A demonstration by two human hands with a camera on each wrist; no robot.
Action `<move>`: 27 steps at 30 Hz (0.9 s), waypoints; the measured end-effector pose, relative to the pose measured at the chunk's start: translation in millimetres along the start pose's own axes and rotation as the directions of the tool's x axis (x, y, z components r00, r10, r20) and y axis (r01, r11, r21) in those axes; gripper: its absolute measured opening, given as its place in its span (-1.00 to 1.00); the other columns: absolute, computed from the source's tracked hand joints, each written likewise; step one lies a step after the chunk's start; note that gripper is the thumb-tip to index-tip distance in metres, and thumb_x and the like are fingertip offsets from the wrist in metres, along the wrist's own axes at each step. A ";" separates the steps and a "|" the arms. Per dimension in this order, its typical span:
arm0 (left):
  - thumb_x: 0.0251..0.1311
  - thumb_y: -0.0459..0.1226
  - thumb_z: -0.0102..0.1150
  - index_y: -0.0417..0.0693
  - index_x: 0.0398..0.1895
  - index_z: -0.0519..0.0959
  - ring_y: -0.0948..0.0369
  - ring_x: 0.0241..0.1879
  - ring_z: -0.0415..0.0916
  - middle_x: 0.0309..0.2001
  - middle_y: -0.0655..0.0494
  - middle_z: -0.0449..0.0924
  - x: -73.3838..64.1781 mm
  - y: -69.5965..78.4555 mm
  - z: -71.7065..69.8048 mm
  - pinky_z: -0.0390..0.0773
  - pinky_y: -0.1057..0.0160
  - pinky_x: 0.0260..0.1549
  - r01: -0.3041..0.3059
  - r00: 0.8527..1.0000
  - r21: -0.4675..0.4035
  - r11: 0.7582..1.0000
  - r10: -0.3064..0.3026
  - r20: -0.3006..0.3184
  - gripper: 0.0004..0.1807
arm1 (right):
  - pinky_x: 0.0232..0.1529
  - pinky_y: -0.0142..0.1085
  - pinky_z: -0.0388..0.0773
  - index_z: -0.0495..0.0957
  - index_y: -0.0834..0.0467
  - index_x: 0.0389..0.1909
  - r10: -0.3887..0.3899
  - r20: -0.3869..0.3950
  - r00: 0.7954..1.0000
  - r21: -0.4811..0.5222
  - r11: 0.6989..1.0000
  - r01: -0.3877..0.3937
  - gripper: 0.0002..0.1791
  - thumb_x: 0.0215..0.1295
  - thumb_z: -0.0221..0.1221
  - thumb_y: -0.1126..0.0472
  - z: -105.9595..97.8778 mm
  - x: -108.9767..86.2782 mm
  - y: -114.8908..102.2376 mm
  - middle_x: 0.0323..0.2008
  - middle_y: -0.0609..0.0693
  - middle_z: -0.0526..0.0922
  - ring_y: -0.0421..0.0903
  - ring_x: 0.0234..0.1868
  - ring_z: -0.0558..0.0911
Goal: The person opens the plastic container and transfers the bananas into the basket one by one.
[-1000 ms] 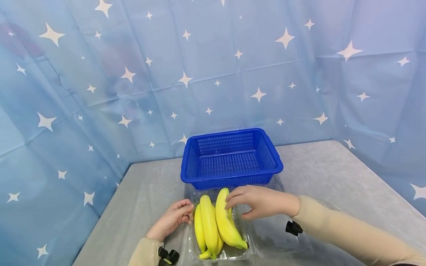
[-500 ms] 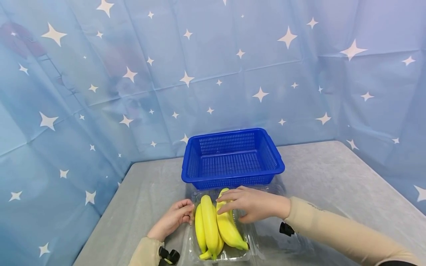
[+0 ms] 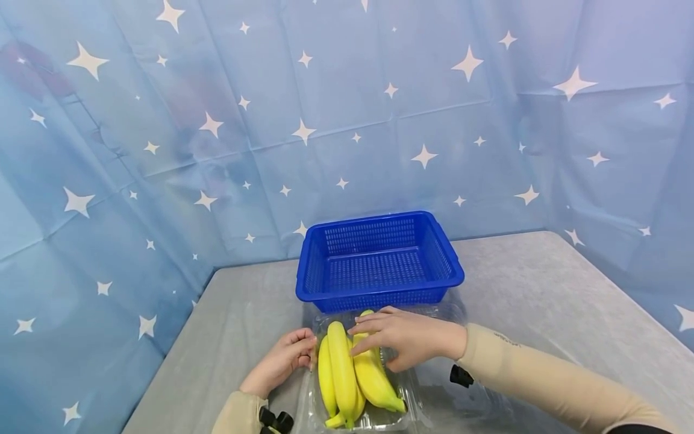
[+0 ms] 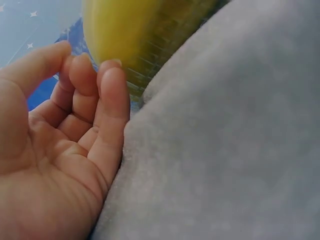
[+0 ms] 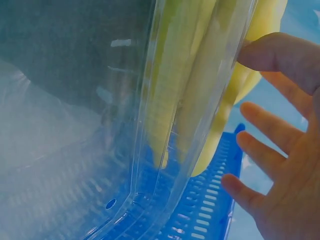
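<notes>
Left hand (image 3: 282,363): pinches the left rim of a clear tray (image 3: 374,418) with thumb and fingertips. Right hand (image 3: 403,339): palm down, fingers extended over the upper part of the right-most banana (image 3: 374,380); contact cannot be confirmed. Further bananas (image 3: 341,364) lie lengthwise in the tray, stems toward the near edge. A clear panel (image 3: 450,395) lies to the right of the tray, flat on a grey table (image 3: 526,271). A blue basket (image 3: 379,295) stands upright just beyond the tray. Both sleeves (image 3: 520,367) are beige. Background: blue curtain (image 3: 347,150) with white stars, visibly creased.
</notes>
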State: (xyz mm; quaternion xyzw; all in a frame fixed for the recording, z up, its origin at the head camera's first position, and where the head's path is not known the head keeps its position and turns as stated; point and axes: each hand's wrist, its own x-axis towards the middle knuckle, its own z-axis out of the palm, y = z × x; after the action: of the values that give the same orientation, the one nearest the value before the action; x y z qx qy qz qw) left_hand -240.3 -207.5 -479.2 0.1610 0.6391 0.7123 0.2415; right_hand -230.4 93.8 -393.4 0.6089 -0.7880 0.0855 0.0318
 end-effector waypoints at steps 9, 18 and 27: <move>0.28 -0.26 -0.13 -0.10 -0.42 0.37 0.23 -0.56 0.43 -0.53 0.08 0.42 5.7 5.2 -4.4 0.50 0.27 -0.51 -0.019 0.999 0.022 1.000 0.019 0.031 -0.86 | 0.09 0.03 0.18 0.28 -0.20 0.17 0.002 0.006 1.000 0.005 1.000 -0.002 -0.29 -0.10 0.25 0.20 -3.9 1.9 1.6 0.22 -0.09 0.25 -0.06 0.25 0.16; 0.26 -0.26 -0.10 -0.11 -0.40 0.38 0.23 -0.54 0.44 -0.53 0.07 0.42 2.2 1.1 -2.6 0.49 0.27 -0.51 0.005 1.000 -0.011 1.000 -0.005 0.001 -0.87 | 0.08 0.04 0.19 0.32 -0.24 0.13 -0.020 0.004 1.000 0.009 1.000 0.020 -0.34 -0.09 0.26 0.14 -0.3 1.7 0.4 0.20 -0.08 0.28 -0.02 0.24 0.19; 0.26 -0.25 -0.09 -0.12 -0.39 0.38 0.22 -0.54 0.44 -0.52 0.07 0.41 0.9 -2.1 -0.9 0.49 0.27 -0.50 -0.014 1.000 -0.027 1.000 0.015 0.008 -0.87 | 0.07 0.07 0.17 0.35 -0.27 0.10 -0.022 0.007 1.000 0.030 0.999 0.022 -0.36 -0.10 0.27 0.09 3.7 1.4 -0.8 0.20 -0.10 0.27 -0.04 0.25 0.16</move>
State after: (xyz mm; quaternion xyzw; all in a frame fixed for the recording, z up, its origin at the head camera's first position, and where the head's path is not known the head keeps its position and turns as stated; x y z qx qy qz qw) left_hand -241.3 -207.7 -481.5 0.1652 0.6273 0.7219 0.2410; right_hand -229.7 91.6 -396.8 0.6181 -0.7801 0.0949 0.0208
